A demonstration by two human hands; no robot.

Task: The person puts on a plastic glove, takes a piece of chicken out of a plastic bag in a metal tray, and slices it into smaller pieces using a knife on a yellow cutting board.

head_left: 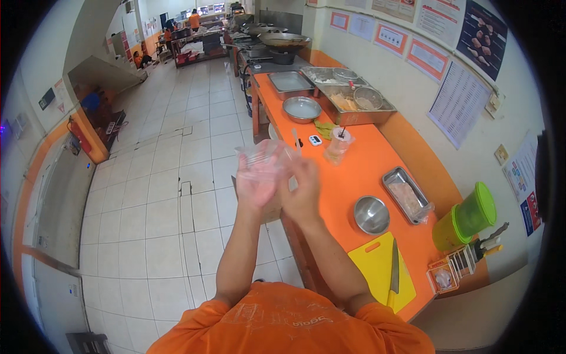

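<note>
My left hand (254, 190) is raised over the left edge of the orange table, palm up. Thin clear plastic (259, 166), a bag or a disposable glove, lies over its palm and fingers. The fingers look stretched out beneath it, though the plastic blurs them. Beside it, my right hand (302, 192) has its fingers bent and pressed together at the plastic's right side; motion smears it a little. On the table to the right are a steel bowl (371, 215) and a yellow cutting board (377, 265) with a yellow-handled knife (395, 268) lying on it.
A steel tray (407, 193) of pale food lies by the wall, near green tubs (476, 211) and a knife rack (451, 272). Farther back are a plastic cup (338, 147), a small timer (315, 140), a metal basin (302, 109) and large food trays (359, 118). Tiled floor (159, 206) stretches left.
</note>
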